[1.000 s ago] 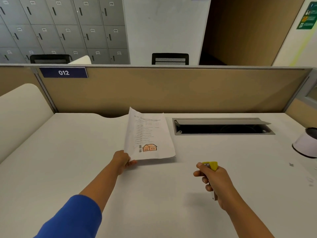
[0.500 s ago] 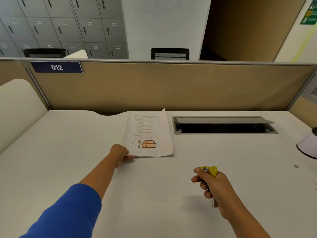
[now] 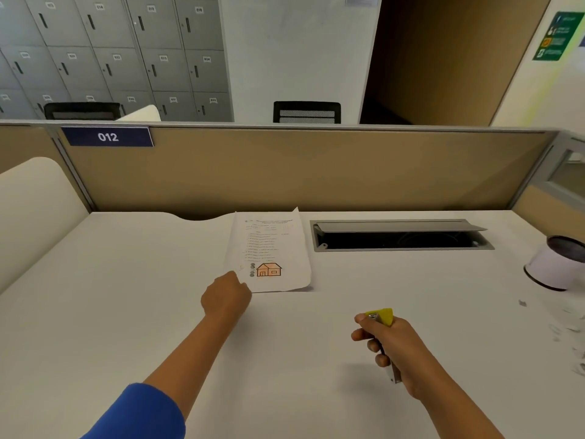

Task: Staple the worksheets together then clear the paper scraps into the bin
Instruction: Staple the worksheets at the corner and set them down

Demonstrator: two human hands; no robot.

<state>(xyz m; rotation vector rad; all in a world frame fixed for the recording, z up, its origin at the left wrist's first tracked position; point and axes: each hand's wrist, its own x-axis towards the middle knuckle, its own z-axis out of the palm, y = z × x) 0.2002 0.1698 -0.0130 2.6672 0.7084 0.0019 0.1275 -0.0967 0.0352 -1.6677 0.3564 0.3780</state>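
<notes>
The worksheets (image 3: pixel 272 248), white sheets with printed text and an orange house drawing, lie flat on the white desk (image 3: pixel 126 296) near the partition. My left hand (image 3: pixel 226 297) is at their near left corner with its fingers curled on the paper's edge. My right hand (image 3: pixel 389 346) hovers over the desk to the right and grips a yellow stapler (image 3: pixel 381 315), whose yellow tip sticks out above my fist. A white bin (image 3: pixel 555 267) with a dark inside stands at the right edge. Small paper scraps (image 3: pixel 569 334) lie scattered in front of it.
An open grey cable tray (image 3: pixel 402 236) is sunk into the desk right of the worksheets. A tan partition (image 3: pixel 300 172) with a blue "012" label (image 3: pixel 107 136) closes off the desk's far side. A cream panel (image 3: pixel 34 198) stands at the left.
My left hand has lowered the worksheets from tilted up to flat on the desk, farther from me. My right hand has kept the stapler in nearly the same place.
</notes>
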